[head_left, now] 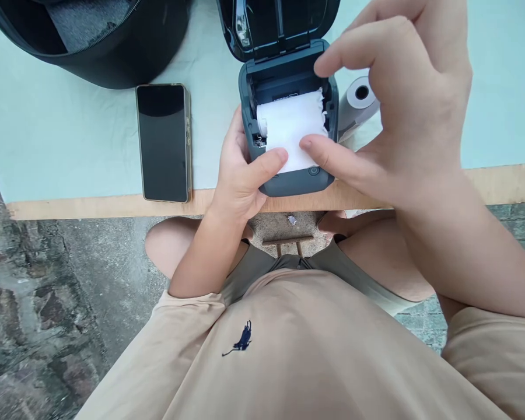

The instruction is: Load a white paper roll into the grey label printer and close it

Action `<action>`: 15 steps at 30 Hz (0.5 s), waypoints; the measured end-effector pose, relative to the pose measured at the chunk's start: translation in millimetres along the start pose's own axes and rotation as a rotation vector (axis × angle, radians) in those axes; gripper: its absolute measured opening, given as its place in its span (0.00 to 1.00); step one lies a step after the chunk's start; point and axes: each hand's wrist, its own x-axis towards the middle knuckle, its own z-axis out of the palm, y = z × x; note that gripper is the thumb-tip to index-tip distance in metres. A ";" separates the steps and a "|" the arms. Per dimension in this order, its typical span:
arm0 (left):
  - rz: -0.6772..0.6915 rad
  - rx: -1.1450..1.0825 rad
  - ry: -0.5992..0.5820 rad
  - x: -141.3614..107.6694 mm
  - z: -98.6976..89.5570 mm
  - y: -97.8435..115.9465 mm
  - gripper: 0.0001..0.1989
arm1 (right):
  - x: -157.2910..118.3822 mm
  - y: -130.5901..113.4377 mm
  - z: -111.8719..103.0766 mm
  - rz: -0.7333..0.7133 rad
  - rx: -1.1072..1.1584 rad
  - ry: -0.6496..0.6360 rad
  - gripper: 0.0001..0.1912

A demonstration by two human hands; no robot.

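Printer [295, 185] in the left hand [238, 181], paper [294, 119] under both thumbs [271, 163]

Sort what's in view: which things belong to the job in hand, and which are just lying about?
In the job:
open dark printer
white paper inside it
left hand, holding the printer
right hand, thumb at the paper

Lying about:
phone
black case
paper roll beside the printer, though possibly a spare for it
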 end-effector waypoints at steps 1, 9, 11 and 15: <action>0.012 0.009 -0.008 -0.1 -1.3 -1.2 0.25 | 0.9 -0.2 -2.9 0.029 0.008 -0.048 0.31; 0.047 -0.040 -0.052 0.5 0.5 -3.2 0.15 | 6.6 -4.8 -11.8 0.080 0.096 -0.256 0.37; 0.040 -0.001 -0.030 0.0 2.4 -1.9 0.17 | 5.7 -5.1 -12.2 0.068 0.091 -0.260 0.35; 0.021 0.033 -0.012 -0.9 2.4 -0.1 0.23 | 4.4 -2.8 -14.6 0.044 0.135 -0.302 0.39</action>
